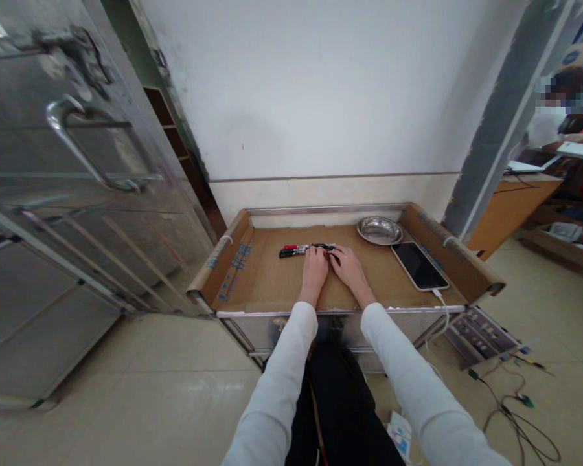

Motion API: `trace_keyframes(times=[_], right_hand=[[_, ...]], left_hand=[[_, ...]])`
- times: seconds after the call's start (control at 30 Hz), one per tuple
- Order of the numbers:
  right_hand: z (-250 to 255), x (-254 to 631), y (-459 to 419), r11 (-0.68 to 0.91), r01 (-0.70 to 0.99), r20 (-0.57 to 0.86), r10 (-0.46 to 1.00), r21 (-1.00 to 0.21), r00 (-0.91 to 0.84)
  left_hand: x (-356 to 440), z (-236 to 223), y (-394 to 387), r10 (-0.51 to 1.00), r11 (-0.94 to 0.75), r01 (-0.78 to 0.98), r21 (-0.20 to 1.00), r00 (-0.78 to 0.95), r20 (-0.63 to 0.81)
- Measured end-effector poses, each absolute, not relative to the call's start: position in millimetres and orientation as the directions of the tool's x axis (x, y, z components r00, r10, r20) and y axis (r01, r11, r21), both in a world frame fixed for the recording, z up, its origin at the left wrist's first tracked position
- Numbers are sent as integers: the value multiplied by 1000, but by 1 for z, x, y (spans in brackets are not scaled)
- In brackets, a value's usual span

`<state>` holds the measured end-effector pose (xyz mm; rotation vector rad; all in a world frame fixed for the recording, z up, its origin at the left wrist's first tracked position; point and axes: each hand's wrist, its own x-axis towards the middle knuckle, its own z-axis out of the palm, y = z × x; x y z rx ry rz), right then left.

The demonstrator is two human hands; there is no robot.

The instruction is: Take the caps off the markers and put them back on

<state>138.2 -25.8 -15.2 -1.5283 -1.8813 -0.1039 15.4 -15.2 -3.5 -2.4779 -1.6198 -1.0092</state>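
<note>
Several marker pens lie close together on the cardboard-lined tray [267,285]. Among them a red marker [291,246] and a black marker [287,254] stick out to the left of my left hand [315,270]. That hand's fingers are bent together over the markers' right part. My right hand [348,266] is just beside it, its fingers closed at the right end of another dark marker [324,246]. The fingers of both hands nearly meet, and they hide part of the markers.
A round metal dish [379,230] sits at the tray's back right. In front of it lies a phone [420,266] with a white cable [442,304]. A metal door [92,194] stands at left. Cables [515,414] lie on the right floor; a person [548,123] is beyond.
</note>
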Motion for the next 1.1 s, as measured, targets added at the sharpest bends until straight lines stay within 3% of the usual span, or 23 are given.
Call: trace_keyframes(times=[0.4, 1.1], right_hand=[[-17, 139, -24, 276, 885, 557, 830, -376, -22], [-15, 137, -29, 222, 905, 560, 829, -364, 22]], left_hand=[[13, -6, -14, 818, -375, 872, 314, 152, 555], [12, -10, -10, 840, -416, 843, 341, 212, 500]])
